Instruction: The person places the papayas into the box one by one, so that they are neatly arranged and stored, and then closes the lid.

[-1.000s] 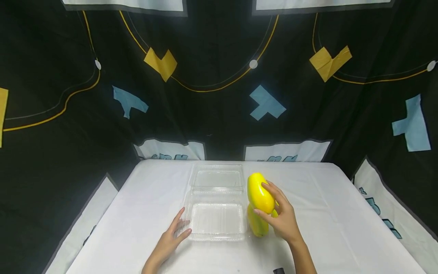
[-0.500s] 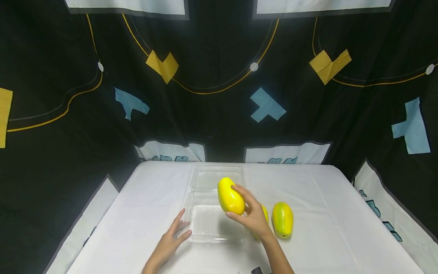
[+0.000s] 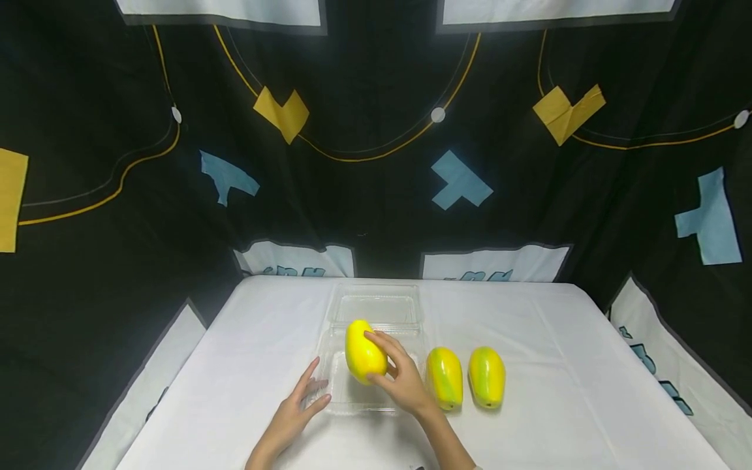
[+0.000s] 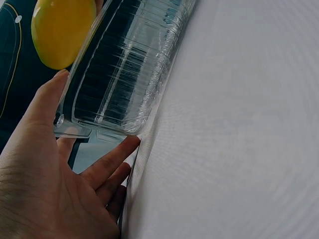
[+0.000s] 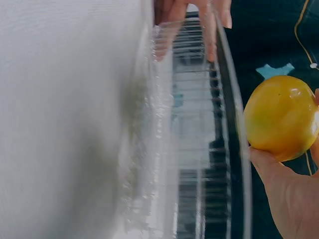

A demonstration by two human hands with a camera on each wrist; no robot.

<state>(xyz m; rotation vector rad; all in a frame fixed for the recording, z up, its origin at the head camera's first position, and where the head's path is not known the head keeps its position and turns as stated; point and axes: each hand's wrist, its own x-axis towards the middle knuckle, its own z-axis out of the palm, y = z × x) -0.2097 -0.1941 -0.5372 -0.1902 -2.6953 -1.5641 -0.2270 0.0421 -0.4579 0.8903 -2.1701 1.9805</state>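
My right hand (image 3: 405,382) holds a glossy yellow oblong fruit (image 3: 360,356) between thumb and fingers, above the near half of a clear plastic clamshell box (image 3: 352,399). The right wrist view shows the same fruit (image 5: 279,119) higher than the box's rim (image 5: 244,164). The box lies unfolded, its lid (image 3: 376,308) toward the back. My left hand (image 3: 294,408) is at the box's left side, fingers extended. From the left wrist, the thumb reaches up to the rim, and a fingertip meets the lower corner of the box (image 4: 119,74).
Two more yellow fruits with greenish patches, one (image 3: 444,378) near the box and another (image 3: 486,377) farther right, stand side by side on the white-covered table (image 3: 558,365). A black cloth (image 3: 376,209) with tape pieces hangs behind the table.
My right hand has carried the fruit leftward from beside the box to over its near half, lowering it slightly. This uncovers the two fruits on the right. The left hand stays put.
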